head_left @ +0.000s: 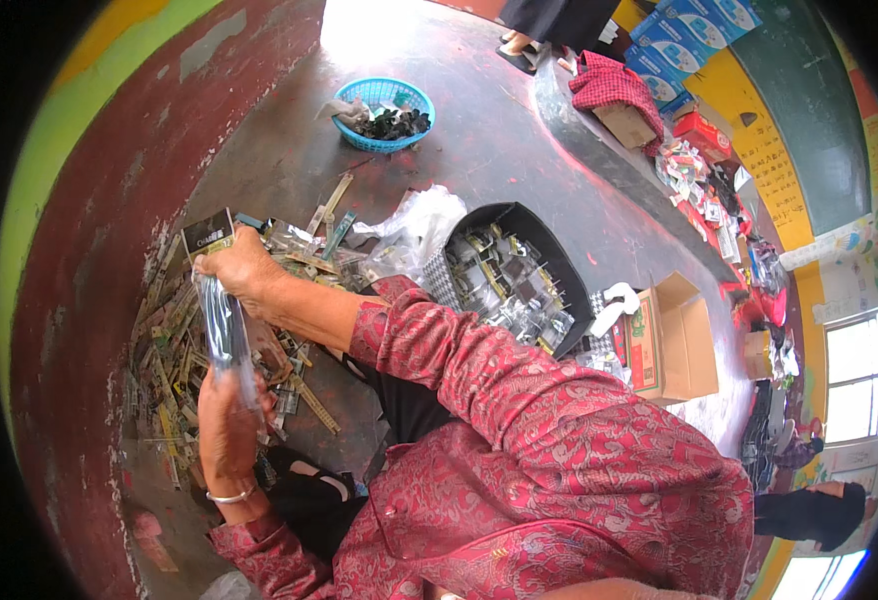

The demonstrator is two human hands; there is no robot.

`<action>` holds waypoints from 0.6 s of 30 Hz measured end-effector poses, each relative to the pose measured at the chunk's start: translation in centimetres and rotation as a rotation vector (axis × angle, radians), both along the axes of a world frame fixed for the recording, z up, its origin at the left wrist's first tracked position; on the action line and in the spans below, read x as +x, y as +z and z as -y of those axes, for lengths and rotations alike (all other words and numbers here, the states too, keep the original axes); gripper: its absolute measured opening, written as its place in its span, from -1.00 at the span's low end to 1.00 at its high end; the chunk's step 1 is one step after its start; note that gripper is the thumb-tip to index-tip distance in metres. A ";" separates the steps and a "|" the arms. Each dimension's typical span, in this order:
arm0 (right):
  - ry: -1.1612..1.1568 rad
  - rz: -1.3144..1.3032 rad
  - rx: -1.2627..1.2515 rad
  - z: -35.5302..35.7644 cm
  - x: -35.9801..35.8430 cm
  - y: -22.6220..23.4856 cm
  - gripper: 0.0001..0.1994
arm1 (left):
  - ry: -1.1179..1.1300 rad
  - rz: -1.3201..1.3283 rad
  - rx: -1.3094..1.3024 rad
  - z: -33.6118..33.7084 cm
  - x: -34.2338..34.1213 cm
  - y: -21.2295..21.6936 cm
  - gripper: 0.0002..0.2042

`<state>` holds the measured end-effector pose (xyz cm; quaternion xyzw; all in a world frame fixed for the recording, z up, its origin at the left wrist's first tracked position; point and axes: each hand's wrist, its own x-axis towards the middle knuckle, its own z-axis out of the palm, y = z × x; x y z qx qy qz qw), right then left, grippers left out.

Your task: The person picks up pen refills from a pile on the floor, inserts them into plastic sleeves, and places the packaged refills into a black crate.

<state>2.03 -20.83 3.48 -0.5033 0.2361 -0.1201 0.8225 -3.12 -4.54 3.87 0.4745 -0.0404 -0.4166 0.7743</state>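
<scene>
A long clear plastic bag (223, 325) with a dark strip inside is stretched between my two hands. At its top end is a black printed card (206, 236), pinched in my closed right hand (243, 268). My left hand (227, 425), with a pale bangle on the wrist, is closed round the lower end; glossy film covers part of its fingers. Beneath and around both hands lies a heap of narrow yellowish and clear packaging strips (164, 390). What the dark strip is, I cannot make out through the film.
A dark tub (584, 300) of small clear packets stands right of my right forearm, beside a white plastic bag (414, 228). Farther off is a blue basket (384, 146) holding black pieces. An open cardboard box (687, 340) stands right; a maroon wall (69, 350) rises left. Other people stand farther away.
</scene>
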 end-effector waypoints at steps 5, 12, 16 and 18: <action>0.002 0.199 -0.218 0.2 -0.1 0.3 -0.92 | -0.048 -0.166 0.039 0.1 -1.0 1.4 -0.70; 0.034 0.149 0.229 1.1 -0.2 1.8 -0.87 | -0.107 0.006 0.048 -1.2 -0.6 -0.4 -0.81; 0.029 0.180 0.125 3.0 0.6 2.0 -0.92 | -0.076 0.079 0.045 -1.2 -0.1 -0.1 -0.83; 0.014 0.288 0.101 4.8 1.4 -0.3 -0.87 | -0.097 0.041 0.099 -2.1 -0.6 -0.3 -0.83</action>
